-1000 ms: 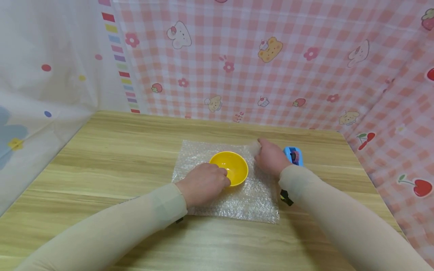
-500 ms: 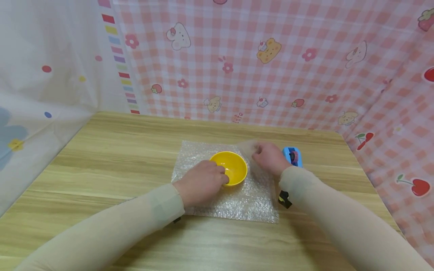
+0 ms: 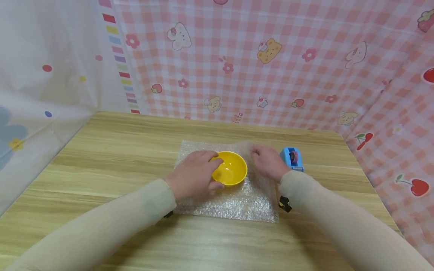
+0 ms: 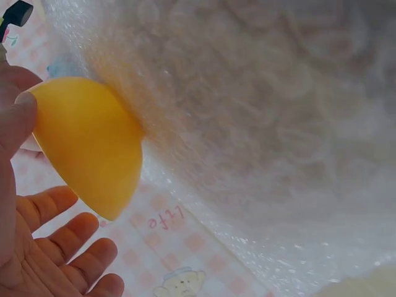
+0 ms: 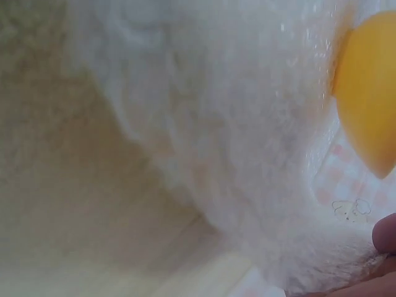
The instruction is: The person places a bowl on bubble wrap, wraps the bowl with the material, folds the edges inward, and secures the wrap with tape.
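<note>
A yellow bowl sits upright on a sheet of clear bubble wrap in the head view. My left hand is at the bowl's left side, fingers spread around the rim. From the left wrist, its thumb overlaps the bowl's edge while the other fingers extend loosely beside the bowl. My right hand pinches the far right corner of the bubble wrap and lifts it toward the bowl. Lifted wrap fills much of the right wrist view, with the bowl at its right.
Just right of the right hand stands a blue tape dispenser with a roll in it. The wooden table meets a pink checked cloth at the back and right. White cloth hangs at the left.
My left hand has drawn back from inside the bowl and its fingers have spread. The right hand has come slightly left and nearer with the wrap's corner, folding it inward.
</note>
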The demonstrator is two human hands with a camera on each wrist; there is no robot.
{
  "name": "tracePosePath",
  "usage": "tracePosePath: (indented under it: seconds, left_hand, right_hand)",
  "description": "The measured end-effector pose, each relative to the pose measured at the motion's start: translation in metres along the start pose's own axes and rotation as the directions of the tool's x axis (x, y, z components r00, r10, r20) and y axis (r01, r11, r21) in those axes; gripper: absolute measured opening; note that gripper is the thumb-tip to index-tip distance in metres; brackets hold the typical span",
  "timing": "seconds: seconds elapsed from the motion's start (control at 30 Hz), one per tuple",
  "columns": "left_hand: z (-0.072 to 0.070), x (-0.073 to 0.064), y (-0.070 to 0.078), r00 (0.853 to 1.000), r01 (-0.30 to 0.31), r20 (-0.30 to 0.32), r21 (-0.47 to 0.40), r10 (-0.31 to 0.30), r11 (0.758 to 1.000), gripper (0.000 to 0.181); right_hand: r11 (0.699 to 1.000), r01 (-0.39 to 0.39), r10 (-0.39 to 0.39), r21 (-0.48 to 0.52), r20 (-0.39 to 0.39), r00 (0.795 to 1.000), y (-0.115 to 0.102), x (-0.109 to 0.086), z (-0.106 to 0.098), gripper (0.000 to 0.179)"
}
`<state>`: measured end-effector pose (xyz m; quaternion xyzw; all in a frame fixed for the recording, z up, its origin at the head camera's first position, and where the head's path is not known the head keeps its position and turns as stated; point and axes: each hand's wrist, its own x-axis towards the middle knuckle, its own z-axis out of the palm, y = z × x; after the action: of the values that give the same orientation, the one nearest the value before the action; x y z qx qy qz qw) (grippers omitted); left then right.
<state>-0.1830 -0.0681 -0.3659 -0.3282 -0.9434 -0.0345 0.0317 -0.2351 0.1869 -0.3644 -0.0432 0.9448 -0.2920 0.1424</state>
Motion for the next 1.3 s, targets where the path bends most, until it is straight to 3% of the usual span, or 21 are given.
tracePosePath:
  seconds: [0.37,0.73,1.3]
  left_hand:
    - [-0.001,-0.002,-0.003,0.998,0.053,0.029,-0.031,-0.052,0.998,0.079]
    - [0.002,-0.001,-0.004,0.994,0.091,0.070,-0.034,-0.089,0.995,0.086]
    - [0.002,-0.001,-0.003,0.993,0.094,0.072,-0.029,-0.092,0.995,0.087]
  right_hand:
    - [0.978,0.199,-0.199,-0.064,0.003,0.980,-0.007,-0.011,0.012,0.053]
    - [0.965,0.244,-0.238,-0.093,0.071,0.969,-0.015,-0.020,0.022,0.056]
    - [0.885,0.391,-0.373,-0.252,0.117,0.920,-0.015,-0.031,0.035,0.059]
